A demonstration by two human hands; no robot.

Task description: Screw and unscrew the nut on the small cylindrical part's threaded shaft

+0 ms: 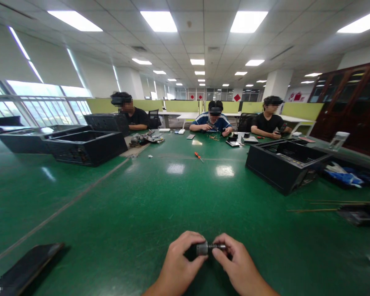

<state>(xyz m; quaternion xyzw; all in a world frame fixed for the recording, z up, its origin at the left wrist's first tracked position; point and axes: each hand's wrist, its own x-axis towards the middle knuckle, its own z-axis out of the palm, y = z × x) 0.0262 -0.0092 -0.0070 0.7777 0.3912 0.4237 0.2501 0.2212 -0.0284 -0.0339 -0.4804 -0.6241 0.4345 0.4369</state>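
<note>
Near the bottom middle of the view, both hands hold a small grey metal cylinder with a thin shaft [202, 248] just above the green table. My left hand [181, 259] is closed around the wide cylinder end, thumb below and fingers on top. The narrow shaft points right and looks ridged; my right hand [232, 259] pinches it between thumb and fingers. The exact kind of this part cannot be made out. Fingers cover some of both its ends.
An orange screwdriver [198, 156] lies mid-table. Black computer cases [86, 148] stand left, and another case [283, 164] right. A dark flat panel [31, 267] lies front left. Thin sticks [314, 210] and a dark tray [362, 214] sit right. Several people work at the far side.
</note>
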